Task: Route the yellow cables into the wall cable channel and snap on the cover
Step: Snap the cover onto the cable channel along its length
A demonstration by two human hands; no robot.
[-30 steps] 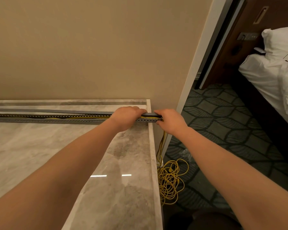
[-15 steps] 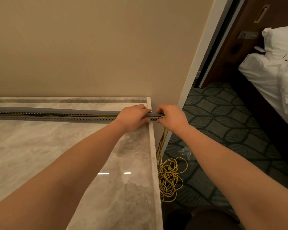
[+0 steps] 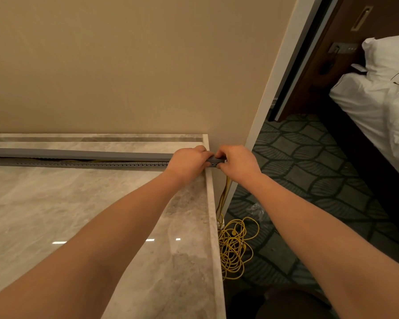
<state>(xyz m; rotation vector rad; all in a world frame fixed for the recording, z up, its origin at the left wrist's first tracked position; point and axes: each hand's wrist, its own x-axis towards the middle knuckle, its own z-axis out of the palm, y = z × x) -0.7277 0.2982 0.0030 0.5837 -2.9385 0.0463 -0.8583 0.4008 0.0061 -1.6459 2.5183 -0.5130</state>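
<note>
the marble countertop (image 3: 55,215) fills your view, and the grey slotted cable channel (image 3: 101,164) lies along its far side, near the beige wall (image 3: 124,65), cover (image 3: 78,154) sitting over it. yellow cables (image 3: 233,247) spill off the right edge into a coil on the carpet (image 3: 309,180). your left hand (image 3: 189,162) and right hand (image 3: 236,162) both pinch the channel's right end, fingers closed on it.
</note>
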